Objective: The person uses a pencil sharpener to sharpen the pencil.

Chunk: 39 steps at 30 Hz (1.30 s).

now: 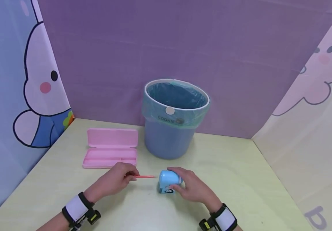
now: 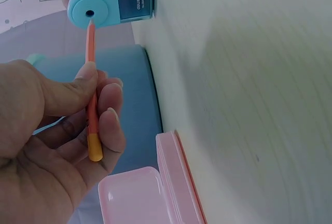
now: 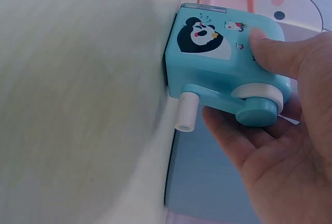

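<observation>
One pencil [image 1: 145, 176] — axis crosswise, tip [image 2: 91, 23] toward sharpener [image 1: 167, 177]; left hand [image 1: 118, 177] pinching pencil, right hand [image 1: 194, 187] gripping sharpener.

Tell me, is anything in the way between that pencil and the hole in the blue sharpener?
Nothing visible: the left hand holds the pencil with its tip facing the hole across a small open gap, while the right hand grips the sharpener.
</observation>
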Available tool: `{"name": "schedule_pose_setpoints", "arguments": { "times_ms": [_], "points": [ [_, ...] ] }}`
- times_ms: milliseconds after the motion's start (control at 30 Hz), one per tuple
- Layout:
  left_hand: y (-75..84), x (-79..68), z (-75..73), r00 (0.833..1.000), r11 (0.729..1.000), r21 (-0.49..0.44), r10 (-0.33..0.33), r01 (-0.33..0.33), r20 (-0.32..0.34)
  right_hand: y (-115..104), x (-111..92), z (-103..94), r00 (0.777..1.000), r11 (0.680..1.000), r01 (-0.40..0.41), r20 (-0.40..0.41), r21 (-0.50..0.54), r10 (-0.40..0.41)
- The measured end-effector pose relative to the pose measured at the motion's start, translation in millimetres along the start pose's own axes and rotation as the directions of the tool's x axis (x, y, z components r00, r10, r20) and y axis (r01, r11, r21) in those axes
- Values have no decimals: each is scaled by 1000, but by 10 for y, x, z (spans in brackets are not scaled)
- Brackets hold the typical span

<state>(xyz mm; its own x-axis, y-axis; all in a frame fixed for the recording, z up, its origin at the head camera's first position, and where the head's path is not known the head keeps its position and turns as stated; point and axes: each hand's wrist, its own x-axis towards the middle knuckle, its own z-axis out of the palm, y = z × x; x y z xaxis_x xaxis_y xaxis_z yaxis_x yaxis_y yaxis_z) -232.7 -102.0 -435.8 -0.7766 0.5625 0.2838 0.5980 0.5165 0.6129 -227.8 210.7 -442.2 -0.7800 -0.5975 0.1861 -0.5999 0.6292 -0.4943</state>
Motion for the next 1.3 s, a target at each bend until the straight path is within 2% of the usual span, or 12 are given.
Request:
{"name": "schedule_pose_setpoints", "arguments": {
  "times_ms": [200, 467, 600, 900, 1300],
  "points": [
    [46, 60, -7, 1000, 1000, 21, 2, -2, 12, -24, 40, -24, 1000, 999, -22, 20, 27, 21],
    [95, 156, 14, 999, 999, 18, 42, -43, 12, -9, 69, -56, 1000, 999, -5, -21, 38, 6],
    [132, 204, 55, 999, 998, 47, 31, -32, 6, 14, 75, -56, 1000, 999, -4, -27, 46, 6],
    [149, 208, 114, 993, 992, 91, 97, -91, -63, 50, 59, -34, 1000, 998, 6, -5, 63, -5],
    [163, 205, 254, 994, 995, 87, 64, -56, -83, 71, 25, 15, 1000, 996, 20, 1, 82, -20]
  ]
}}
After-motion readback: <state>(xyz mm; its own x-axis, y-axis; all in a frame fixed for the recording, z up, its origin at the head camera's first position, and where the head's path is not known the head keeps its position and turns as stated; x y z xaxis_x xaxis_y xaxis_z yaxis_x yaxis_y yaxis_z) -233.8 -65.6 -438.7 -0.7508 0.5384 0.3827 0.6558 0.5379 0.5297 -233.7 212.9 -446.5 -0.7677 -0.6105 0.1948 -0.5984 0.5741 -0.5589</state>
